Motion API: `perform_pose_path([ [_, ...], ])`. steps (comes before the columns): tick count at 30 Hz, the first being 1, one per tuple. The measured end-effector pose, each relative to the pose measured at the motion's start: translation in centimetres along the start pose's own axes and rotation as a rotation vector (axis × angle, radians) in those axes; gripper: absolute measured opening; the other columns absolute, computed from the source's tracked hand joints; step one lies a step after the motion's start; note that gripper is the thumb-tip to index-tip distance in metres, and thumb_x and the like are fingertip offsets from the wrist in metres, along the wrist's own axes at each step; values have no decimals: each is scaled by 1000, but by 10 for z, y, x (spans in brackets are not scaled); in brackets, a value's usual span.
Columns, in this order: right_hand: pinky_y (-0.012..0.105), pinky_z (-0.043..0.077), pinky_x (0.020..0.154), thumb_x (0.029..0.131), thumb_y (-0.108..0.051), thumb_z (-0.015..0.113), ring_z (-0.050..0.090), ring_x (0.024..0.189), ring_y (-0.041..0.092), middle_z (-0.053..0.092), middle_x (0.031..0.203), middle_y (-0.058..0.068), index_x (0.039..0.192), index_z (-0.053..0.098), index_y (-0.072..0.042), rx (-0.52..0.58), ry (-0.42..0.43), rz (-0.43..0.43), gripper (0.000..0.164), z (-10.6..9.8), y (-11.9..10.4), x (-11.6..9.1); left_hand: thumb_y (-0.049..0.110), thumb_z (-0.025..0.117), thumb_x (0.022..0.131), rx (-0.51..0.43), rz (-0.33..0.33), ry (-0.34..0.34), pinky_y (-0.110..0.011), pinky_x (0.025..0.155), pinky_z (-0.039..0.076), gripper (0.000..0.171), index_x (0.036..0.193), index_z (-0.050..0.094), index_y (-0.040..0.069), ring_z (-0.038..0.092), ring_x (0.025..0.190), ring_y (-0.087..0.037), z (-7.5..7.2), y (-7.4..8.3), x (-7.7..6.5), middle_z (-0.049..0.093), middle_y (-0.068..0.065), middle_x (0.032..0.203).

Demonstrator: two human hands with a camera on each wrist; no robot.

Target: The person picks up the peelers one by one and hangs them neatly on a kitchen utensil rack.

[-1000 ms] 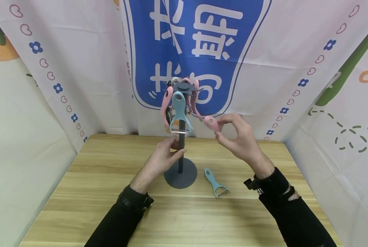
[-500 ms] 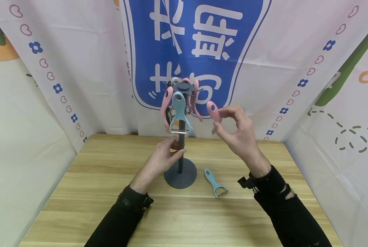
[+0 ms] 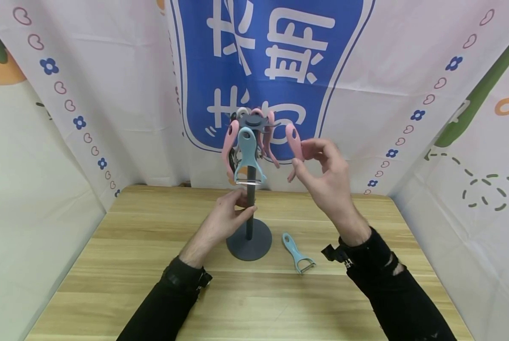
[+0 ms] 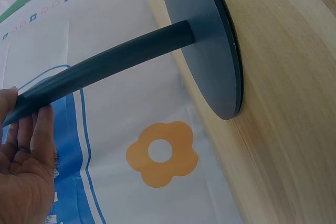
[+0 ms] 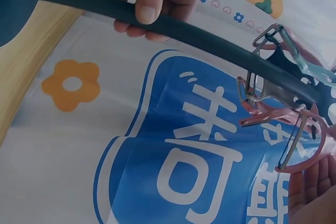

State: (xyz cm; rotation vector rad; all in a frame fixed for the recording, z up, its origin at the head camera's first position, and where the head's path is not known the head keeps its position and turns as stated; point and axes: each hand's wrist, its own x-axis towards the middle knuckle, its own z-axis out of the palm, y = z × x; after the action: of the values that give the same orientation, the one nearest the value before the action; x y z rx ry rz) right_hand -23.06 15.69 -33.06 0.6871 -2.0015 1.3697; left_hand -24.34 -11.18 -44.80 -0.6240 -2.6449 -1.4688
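Observation:
A dark grey stand with a round base (image 3: pixel 254 251) rises from the table. My left hand (image 3: pixel 231 213) grips its pole (image 4: pixel 110 64) below the hanging peelers. Right of the rack, my right hand (image 3: pixel 329 177) pinches a pink peeler (image 3: pixel 294 138), handle hole up and blade end down; it looks apart from the rack in the head view. On the rack top (image 3: pixel 254 122) hang a light blue peeler (image 3: pixel 248 147), a pink peeler (image 3: pixel 229 144) and others, partly hidden behind. The right wrist view shows the held peeler's blade (image 5: pixel 292 142) beside my fingers.
A second light blue peeler (image 3: pixel 298 255) lies on the wooden table (image 3: pixel 152 274), right of the base. Behind the table hangs a white cloth with a blue panel (image 3: pixel 263 57). Printed cloth walls (image 3: pixel 37 189) close both sides.
My right hand has lifted the pink peeler and tilted it from nearly lying to more upright, shifting slightly left. The left hand stays on the pole.

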Motion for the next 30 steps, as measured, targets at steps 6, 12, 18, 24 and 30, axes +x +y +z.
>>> perform_pose_path([
  [6,20,59,118,107,5,77,66,118,5,68,138,29,146,63,12,45,4,92,42,5,-8,5,16,80,114,0,5,-1,-53,108,75,29,140,71,7,82,127,-35,0,-1,0,78,-16,130],
  [12,20,59,117,108,3,77,66,117,7,68,139,28,148,63,11,54,-8,130,43,9,-15,7,15,80,114,-3,5,-2,-53,108,75,28,140,71,7,82,126,-34,-1,-1,0,78,-16,130],
  [18,25,60,120,110,1,77,68,120,19,67,141,27,149,62,10,55,-37,162,43,13,-17,9,15,80,114,-4,6,-4,-52,108,75,28,140,71,7,82,127,-34,0,0,1,78,-16,130],
  [24,26,59,121,111,0,77,69,121,23,67,142,26,150,62,9,70,-49,180,43,16,-17,9,14,81,114,-13,13,-6,-53,108,75,28,140,71,7,82,126,-34,-1,-1,0,78,-15,130],
  [30,25,60,119,111,0,77,70,123,25,68,142,26,151,62,8,87,-58,179,43,18,-15,11,14,79,114,-17,14,-7,-52,108,75,27,139,71,7,82,127,-35,-1,-2,0,78,-16,130],
])
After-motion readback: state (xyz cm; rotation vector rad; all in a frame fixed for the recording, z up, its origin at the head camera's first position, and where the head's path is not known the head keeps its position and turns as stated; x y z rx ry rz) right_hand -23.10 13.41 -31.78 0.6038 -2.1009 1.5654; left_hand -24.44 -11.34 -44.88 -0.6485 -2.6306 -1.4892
